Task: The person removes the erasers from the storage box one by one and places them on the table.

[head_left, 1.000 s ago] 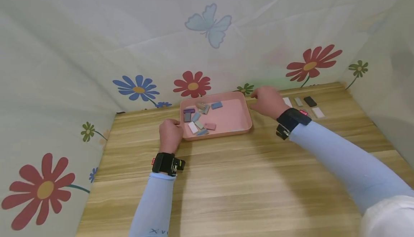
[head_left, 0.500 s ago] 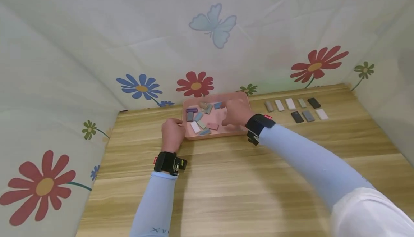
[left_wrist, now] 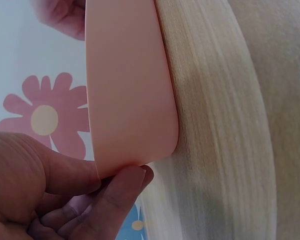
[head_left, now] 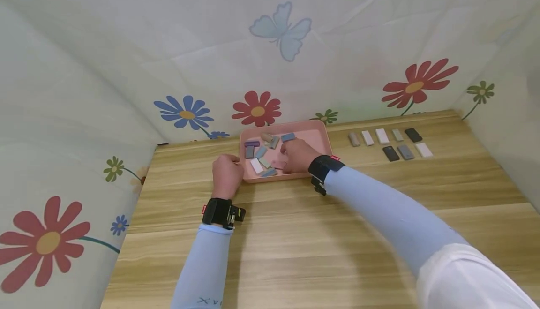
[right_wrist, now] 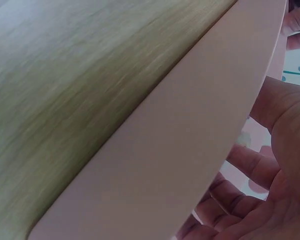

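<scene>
My left hand pinches the left wall of a shallow pink tray between thumb and fingers; the left wrist view shows this grip at a rounded corner. Over the inside of the tray is my right hand, its thumb and index finger apart around a small flat pink piece. In the right wrist view the tray wall hides those fingertips. Around the pink piece lie several small flat blocks, among them a white block, a blue block and a purple block.
To the tray's right, small blocks stand in two rows on the wooden table, including a black block, a white block and a brown block. A flower-printed cloth wall rises directly behind the tray.
My right hand has moved left from beside the tray's right edge into the tray, down to the pink piece. The left hand keeps its hold on the tray.
</scene>
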{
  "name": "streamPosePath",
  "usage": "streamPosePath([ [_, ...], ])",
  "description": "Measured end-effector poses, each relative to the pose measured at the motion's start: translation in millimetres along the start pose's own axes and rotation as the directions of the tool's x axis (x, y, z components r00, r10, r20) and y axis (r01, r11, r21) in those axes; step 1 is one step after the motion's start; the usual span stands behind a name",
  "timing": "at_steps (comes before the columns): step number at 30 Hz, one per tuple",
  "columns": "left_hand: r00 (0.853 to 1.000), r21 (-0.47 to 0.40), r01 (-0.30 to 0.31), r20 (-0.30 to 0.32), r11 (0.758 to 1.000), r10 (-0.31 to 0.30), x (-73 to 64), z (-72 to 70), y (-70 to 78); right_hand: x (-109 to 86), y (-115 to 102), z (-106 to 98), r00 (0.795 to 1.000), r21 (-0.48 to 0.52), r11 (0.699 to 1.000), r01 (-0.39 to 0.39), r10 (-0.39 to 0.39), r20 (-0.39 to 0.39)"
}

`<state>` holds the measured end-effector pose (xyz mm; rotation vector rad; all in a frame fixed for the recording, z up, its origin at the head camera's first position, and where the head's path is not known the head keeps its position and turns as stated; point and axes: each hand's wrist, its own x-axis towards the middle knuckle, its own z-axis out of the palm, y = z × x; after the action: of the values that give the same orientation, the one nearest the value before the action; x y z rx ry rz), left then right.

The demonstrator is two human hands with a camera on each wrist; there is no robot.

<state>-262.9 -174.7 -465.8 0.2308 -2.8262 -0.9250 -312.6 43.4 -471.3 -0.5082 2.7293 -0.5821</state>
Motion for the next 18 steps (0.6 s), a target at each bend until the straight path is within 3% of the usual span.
streamPosePath([
  [8,1.0,0.001,0.008,0.013,1.0,-0.008,1.8,1.0,0.4,8.6,-13,10,0.99,-0.004,0.991,0.134,-0.134,-0.044],
  [18,1.0,-0.01,0.017,0.013,1.0,-0.017,3.1,-1.4,-0.4,6.4,-19,12,0.983,-0.042,0.984,0.175,-0.177,-0.049],
])
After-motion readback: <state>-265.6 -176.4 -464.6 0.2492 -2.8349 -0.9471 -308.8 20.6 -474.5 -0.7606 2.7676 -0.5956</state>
